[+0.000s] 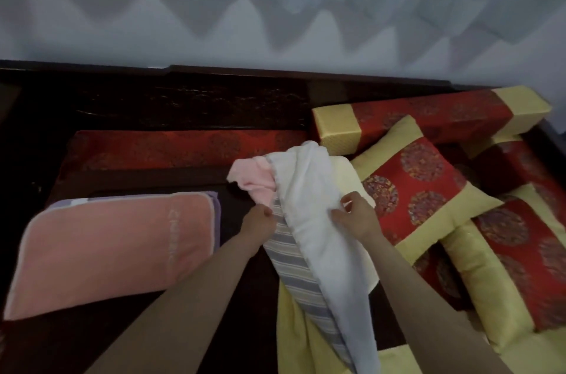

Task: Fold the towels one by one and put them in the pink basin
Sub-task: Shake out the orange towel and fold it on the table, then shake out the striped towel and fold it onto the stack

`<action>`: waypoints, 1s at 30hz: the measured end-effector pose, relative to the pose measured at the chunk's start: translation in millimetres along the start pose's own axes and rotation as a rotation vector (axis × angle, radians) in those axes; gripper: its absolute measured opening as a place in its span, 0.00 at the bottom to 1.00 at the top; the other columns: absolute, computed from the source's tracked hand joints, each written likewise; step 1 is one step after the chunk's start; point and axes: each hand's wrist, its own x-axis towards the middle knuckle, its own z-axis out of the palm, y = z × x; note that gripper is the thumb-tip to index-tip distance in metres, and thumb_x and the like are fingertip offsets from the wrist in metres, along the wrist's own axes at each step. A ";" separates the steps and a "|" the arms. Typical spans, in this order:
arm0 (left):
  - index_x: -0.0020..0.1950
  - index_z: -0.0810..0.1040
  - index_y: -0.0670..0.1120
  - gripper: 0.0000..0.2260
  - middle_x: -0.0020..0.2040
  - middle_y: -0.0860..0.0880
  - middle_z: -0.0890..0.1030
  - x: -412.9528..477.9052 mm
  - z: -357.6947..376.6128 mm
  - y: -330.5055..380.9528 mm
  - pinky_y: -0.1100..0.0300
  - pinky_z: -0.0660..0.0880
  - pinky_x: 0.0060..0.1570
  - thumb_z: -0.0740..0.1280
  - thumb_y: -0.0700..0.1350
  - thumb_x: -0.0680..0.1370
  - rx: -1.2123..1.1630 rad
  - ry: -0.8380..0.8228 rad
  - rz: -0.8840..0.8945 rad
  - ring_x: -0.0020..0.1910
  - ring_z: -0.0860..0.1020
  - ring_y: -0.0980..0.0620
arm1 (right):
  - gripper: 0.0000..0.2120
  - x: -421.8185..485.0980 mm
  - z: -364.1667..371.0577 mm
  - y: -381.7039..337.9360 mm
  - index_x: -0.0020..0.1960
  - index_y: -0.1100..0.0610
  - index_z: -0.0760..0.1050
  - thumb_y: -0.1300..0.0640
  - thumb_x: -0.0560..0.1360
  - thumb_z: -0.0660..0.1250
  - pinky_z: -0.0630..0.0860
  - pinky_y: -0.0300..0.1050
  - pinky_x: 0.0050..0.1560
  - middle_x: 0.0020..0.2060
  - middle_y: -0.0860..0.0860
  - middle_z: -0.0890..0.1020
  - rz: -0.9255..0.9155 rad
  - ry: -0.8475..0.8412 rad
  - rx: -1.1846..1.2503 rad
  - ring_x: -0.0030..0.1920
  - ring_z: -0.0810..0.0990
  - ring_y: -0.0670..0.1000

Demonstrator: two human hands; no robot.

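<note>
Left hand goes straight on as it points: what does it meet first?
Likely the white towel, right against the left hand; the crumpled pink towel lies just beside. Depth is unclear.

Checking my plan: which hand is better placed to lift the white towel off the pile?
Right. The right hand pinches the white towel from above; the left hand grips the edge of the striped towel underneath.

A home sitting room: a dark carved wooden bench (190, 104) across mid-frame, red-and-gold brocade cushions (422, 183) piled at right.
</note>
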 end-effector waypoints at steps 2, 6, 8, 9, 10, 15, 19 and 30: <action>0.60 0.74 0.37 0.14 0.61 0.39 0.76 -1.2 15.8 3.7 0.58 0.69 0.50 0.57 0.40 0.77 0.036 0.027 -0.020 0.60 0.74 0.40 | 0.18 -3.5 1.0 4.3 0.59 0.59 0.68 0.57 0.72 0.68 0.67 0.44 0.44 0.46 0.54 0.76 0.017 -0.024 0.063 0.46 0.74 0.54; 0.60 0.72 0.40 0.13 0.62 0.40 0.74 2.2 28.9 7.8 0.61 0.65 0.49 0.59 0.36 0.76 -0.007 0.131 -0.059 0.62 0.72 0.41 | 0.20 -7.6 1.5 11.8 0.62 0.58 0.69 0.65 0.71 0.64 0.66 0.43 0.42 0.44 0.53 0.78 -0.012 -0.024 0.179 0.44 0.75 0.53; 0.59 0.73 0.37 0.14 0.60 0.39 0.76 5.8 31.0 6.3 0.58 0.69 0.50 0.59 0.39 0.76 -0.065 0.167 -0.098 0.60 0.74 0.40 | 0.20 -7.7 1.5 13.9 0.61 0.56 0.71 0.67 0.71 0.64 0.68 0.42 0.41 0.41 0.50 0.77 -0.023 0.021 0.231 0.42 0.75 0.51; 0.56 0.75 0.36 0.13 0.56 0.38 0.78 6.2 31.3 6.5 0.56 0.71 0.50 0.60 0.42 0.76 -0.126 0.159 -0.109 0.57 0.76 0.40 | 0.20 -7.5 1.8 14.0 0.60 0.56 0.73 0.67 0.70 0.64 0.69 0.42 0.41 0.39 0.48 0.77 -0.022 0.041 0.270 0.40 0.74 0.50; 0.51 0.77 0.37 0.12 0.50 0.39 0.79 4.9 31.2 7.8 0.55 0.72 0.48 0.63 0.45 0.76 -0.205 0.134 -0.119 0.53 0.77 0.41 | 0.19 -7.6 1.9 13.3 0.59 0.55 0.74 0.68 0.70 0.64 0.70 0.42 0.41 0.37 0.47 0.76 -0.020 0.054 0.316 0.38 0.74 0.48; 0.40 0.75 0.43 0.14 0.33 0.48 0.76 -1.5 30.7 15.9 0.65 0.66 0.24 0.70 0.53 0.73 -0.516 -0.051 -0.264 0.27 0.73 0.52 | 0.19 -15.2 3.6 2.7 0.55 0.55 0.78 0.73 0.69 0.65 0.71 0.38 0.43 0.31 0.45 0.75 -0.104 0.055 0.509 0.32 0.72 0.39; 0.39 0.75 0.44 0.08 0.32 0.49 0.74 -13.1 32.8 26.3 0.64 0.71 0.25 0.71 0.46 0.75 -0.697 -0.190 -0.286 0.26 0.71 0.54 | 0.20 -26.9 0.4 -10.8 0.53 0.56 0.79 0.75 0.69 0.64 0.69 0.36 0.40 0.32 0.47 0.75 -0.130 -0.013 0.629 0.31 0.71 0.39; 0.42 0.78 0.43 0.06 0.28 0.51 0.76 -58.0 -54.5 94.5 0.67 0.73 0.24 0.69 0.45 0.75 -1.126 -0.244 -0.043 0.23 0.74 0.58 | 0.21 -66.2 -81.5 -94.2 0.55 0.54 0.81 0.72 0.73 0.58 0.71 0.44 0.54 0.50 0.52 0.79 -0.341 -0.162 0.771 0.51 0.76 0.50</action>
